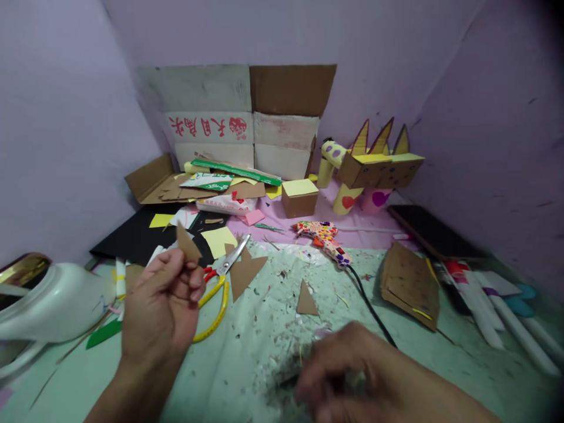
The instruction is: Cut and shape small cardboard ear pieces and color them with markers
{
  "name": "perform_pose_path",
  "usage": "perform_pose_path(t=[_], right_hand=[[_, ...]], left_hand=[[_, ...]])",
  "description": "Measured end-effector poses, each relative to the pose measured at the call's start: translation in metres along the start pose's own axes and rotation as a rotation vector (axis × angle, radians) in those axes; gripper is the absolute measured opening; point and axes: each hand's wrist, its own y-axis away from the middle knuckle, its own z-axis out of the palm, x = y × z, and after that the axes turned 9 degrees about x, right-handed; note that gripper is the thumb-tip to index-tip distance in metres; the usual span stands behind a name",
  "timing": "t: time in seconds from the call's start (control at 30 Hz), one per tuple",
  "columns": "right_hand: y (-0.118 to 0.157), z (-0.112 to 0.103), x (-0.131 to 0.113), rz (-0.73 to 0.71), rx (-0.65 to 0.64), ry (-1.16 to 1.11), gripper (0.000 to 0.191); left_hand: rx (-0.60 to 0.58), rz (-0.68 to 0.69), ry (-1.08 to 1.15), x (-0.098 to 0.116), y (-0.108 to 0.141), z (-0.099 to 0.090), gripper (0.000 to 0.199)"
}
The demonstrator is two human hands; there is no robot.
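Note:
In my left hand (163, 299) a small brown cardboard triangle (187, 244) is pinched between thumb and fingers, its tip pointing up. My right hand (348, 373) hovers low at the front over a dark, dirty patch of the cloth; motion smears its fingers, so what they hold, if anything, cannot be made out. Between the hands lies another cardboard triangle (307, 300). Yellow-handled scissors (218, 288) rest partly open beside my left hand, over an irregular pointed cardboard scrap (247, 271). A flower-patterned glue gun (324, 238) lies farther back, its black cord running toward my right hand.
A cardboard animal (381, 170) with spiky back pieces stands at the back right. Near it is a small cardboard box (299, 202). A spotted cardboard piece (409, 288) lies at right. A white pitcher (61, 302) lies at left. Behind, flattened cardboard (211, 126) leans on the wall.

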Motion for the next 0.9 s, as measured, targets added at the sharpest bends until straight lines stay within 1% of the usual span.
perform_pose_path(t=[0.07, 0.13, 0.2, 0.23, 0.33, 0.43, 0.47, 0.5, 0.57, 0.63, 0.7, 0.8, 0.9], right_hand=[[-0.012, 0.0, 0.007, -0.013, 0.235, -0.076, 0.01], [-0.024, -0.002, 0.014, 0.007, 0.364, -0.164, 0.02], [-0.032, -0.002, 0.018, 0.035, 0.408, -0.245, 0.032], [-0.034, -0.001, 0.019, 0.036, 0.414, -0.265, 0.035], [-0.036, 0.005, 0.022, -0.026, 0.428, -0.245, 0.035], [-0.038, 0.012, 0.024, -0.101, 0.432, -0.217, 0.035], [-0.039, 0.012, 0.024, -0.108, 0.425, -0.218, 0.034], [-0.04, 0.011, 0.024, -0.119, 0.464, -0.242, 0.033], [-0.042, 0.007, 0.024, -0.153, 0.566, -0.276, 0.031], [-0.044, 0.002, 0.023, -0.17, 0.621, -0.284, 0.03], [-0.046, 0.0, 0.024, -0.16, 0.604, -0.274, 0.029], [-0.047, 0.002, 0.027, -0.143, 0.535, -0.242, 0.024], [-0.049, 0.005, 0.03, -0.14, 0.518, -0.214, 0.022]], left_hand=[[-0.064, -0.019, -0.054, -0.009, 0.005, 0.001, 0.009], [-0.157, -0.073, -0.135, -0.024, 0.013, 0.001, 0.014], [-0.312, -0.166, -0.278, -0.043, 0.023, 0.0, 0.019], [-0.395, -0.201, -0.36, -0.053, 0.029, 0.0, 0.021], [-0.58, -0.193, -0.544, -0.076, 0.041, -0.001, 0.024], [-0.7, -0.168, -0.679, -0.083, 0.043, -0.002, 0.025], [-0.721, -0.148, -0.686, -0.083, 0.042, -0.002, 0.026], [-0.725, -0.136, -0.659, -0.082, 0.04, -0.001, 0.027], [-0.665, -0.142, -0.569, -0.081, 0.037, 0.0, 0.029], [-0.628, -0.165, -0.505, -0.081, 0.035, 0.001, 0.031], [-0.633, -0.159, -0.498, -0.082, 0.035, 0.0, 0.031], [-0.675, -0.102, -0.553, -0.086, 0.036, -0.002, 0.032], [-0.697, -0.073, -0.586, -0.089, 0.037, -0.003, 0.034]])
